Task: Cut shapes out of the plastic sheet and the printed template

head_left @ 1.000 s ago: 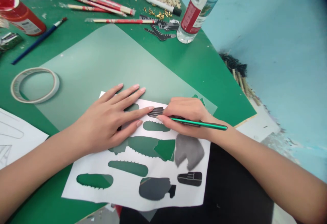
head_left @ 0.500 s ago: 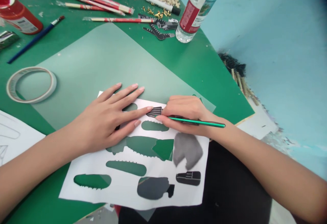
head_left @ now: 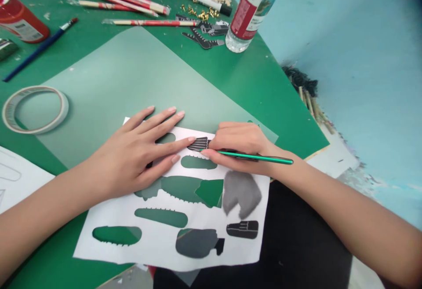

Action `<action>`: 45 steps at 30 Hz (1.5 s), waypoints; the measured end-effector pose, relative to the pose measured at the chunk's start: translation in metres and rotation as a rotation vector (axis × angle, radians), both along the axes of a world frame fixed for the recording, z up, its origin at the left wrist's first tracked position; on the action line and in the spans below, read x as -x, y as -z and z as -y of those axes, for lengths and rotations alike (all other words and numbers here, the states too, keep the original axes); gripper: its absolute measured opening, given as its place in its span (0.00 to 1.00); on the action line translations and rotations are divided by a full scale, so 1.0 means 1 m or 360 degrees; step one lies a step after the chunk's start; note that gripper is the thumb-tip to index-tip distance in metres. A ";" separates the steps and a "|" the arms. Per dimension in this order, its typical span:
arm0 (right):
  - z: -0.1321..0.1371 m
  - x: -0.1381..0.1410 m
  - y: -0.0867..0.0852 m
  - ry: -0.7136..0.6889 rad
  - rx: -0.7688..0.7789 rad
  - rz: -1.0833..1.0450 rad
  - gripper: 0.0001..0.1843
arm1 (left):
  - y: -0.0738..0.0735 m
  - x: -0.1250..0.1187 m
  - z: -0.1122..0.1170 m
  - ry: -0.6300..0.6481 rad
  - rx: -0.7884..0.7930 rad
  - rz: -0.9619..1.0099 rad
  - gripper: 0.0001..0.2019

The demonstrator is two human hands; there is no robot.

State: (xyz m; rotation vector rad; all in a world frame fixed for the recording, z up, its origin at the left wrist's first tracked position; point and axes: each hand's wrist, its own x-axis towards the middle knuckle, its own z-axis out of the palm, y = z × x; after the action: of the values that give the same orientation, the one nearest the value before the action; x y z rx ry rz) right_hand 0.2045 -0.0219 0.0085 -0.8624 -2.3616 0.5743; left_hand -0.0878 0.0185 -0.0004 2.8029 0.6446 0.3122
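A white sheet of paper (head_left: 154, 247) with several shapes cut out of it lies over the table's near edge. My left hand (head_left: 143, 150) rests flat on the sheet with fingers spread, its index fingertip touching a black printed shape with white lines (head_left: 199, 144). Pinched in my right hand (head_left: 239, 141) is a slim green craft knife (head_left: 260, 156), its handle slanting to the right. The fingers hide the blade end, which is at the same black shape. Lower on the paper are another black printed piece (head_left: 243, 229) and a grey patch (head_left: 242, 194).
A translucent mat (head_left: 132, 73) lies under the paper on the green table (head_left: 283, 113). Tape roll (head_left: 61, 115), blue paintbrush (head_left: 39, 49) and red paint bottle (head_left: 28, 27) stand left. Behind are wrapped sticks (head_left: 132, 3), brass fasteners (head_left: 204, 15), black cutouts (head_left: 206, 40) and a water bottle (head_left: 245, 16).
The view has shifted slightly, so the table items sit a little further left and up. Both hands keep their places on the paper, with the knife still at the striped black shape.
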 end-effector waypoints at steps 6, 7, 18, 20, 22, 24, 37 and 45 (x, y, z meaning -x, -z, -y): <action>0.001 0.000 -0.001 -0.0014 -0.0008 -0.0014 0.16 | 0.001 0.001 0.000 -0.0005 -0.0011 -0.0002 0.23; 0.001 0.000 -0.001 -0.0016 -0.0008 -0.0021 0.16 | 0.001 0.001 0.000 -0.0005 -0.0009 0.0000 0.23; 0.000 -0.001 -0.002 -0.0048 0.0018 -0.0055 0.15 | 0.001 0.001 0.000 0.0001 -0.0011 -0.0009 0.23; 0.001 -0.001 -0.003 -0.0048 0.0012 -0.0054 0.15 | 0.001 0.001 0.000 -0.0002 -0.0001 -0.0015 0.24; 0.001 -0.001 -0.003 -0.0048 0.0011 -0.0048 0.15 | 0.001 0.001 -0.001 -0.0003 0.0004 -0.0017 0.24; 0.001 -0.002 -0.003 -0.0047 0.0019 -0.0036 0.15 | 0.001 0.001 -0.001 -0.0003 -0.0002 -0.0006 0.23; 0.002 -0.005 -0.003 -0.0046 0.0035 -0.0036 0.15 | 0.001 0.002 -0.001 0.0016 -0.0021 -0.0015 0.24; 0.001 -0.007 -0.002 -0.0057 0.0029 -0.0026 0.15 | 0.001 0.003 -0.002 0.0038 -0.0013 -0.0019 0.25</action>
State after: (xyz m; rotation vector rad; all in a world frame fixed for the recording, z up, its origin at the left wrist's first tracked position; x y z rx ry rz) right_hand 0.2115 -0.0228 0.0100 -0.8218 -2.3647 0.6156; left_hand -0.0908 0.0209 -0.0015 2.8200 0.6130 0.2942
